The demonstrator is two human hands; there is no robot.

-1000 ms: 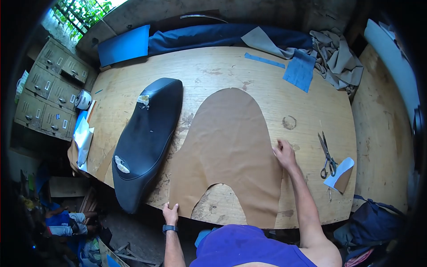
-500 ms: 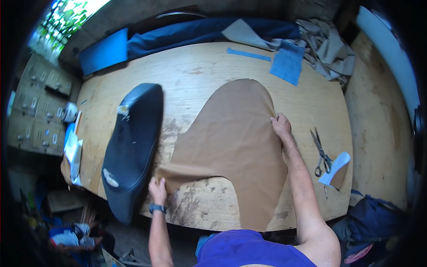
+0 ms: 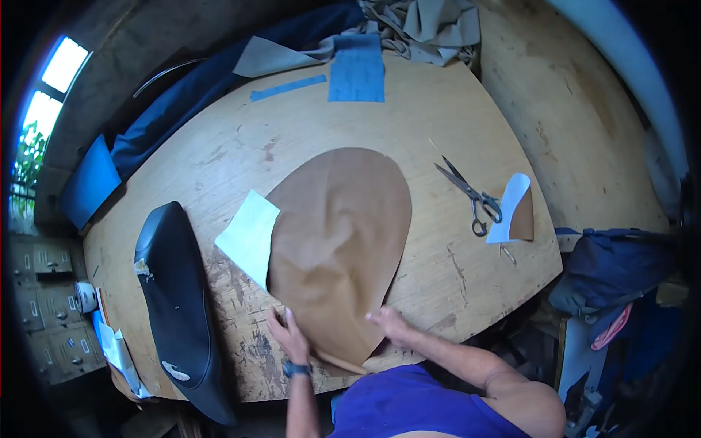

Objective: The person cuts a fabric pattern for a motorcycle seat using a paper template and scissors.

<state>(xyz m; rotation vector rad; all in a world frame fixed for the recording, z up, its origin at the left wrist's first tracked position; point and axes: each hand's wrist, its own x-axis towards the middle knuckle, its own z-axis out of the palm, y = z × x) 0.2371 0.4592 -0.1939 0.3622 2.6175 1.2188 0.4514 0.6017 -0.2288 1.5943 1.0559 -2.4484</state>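
Note:
A brown leatherette sheet lies on the wooden table in front of me, its left part folded over to show a pale underside. Its near edge curls up close to my body. My left hand, with a dark watch at the wrist, is at the sheet's lower left edge, thumb and fingers apart. At the lower right edge, my right hand has its fingers curled with their tips over the sheet, slightly blurred. Left of the sheet lies a black motorcycle seat with torn patches.
Scissors and a white-and-brown scrap lie at the right. Blue pieces and crumpled grey fabric lie at the far edge. A dark bag is beside the table; lockers stand at the left.
The sheet has been turned and pulled nearer, and its left part now shows its pale underside. My left hand has let go of the corner; my right hand has come down toward my body. The view has shifted.

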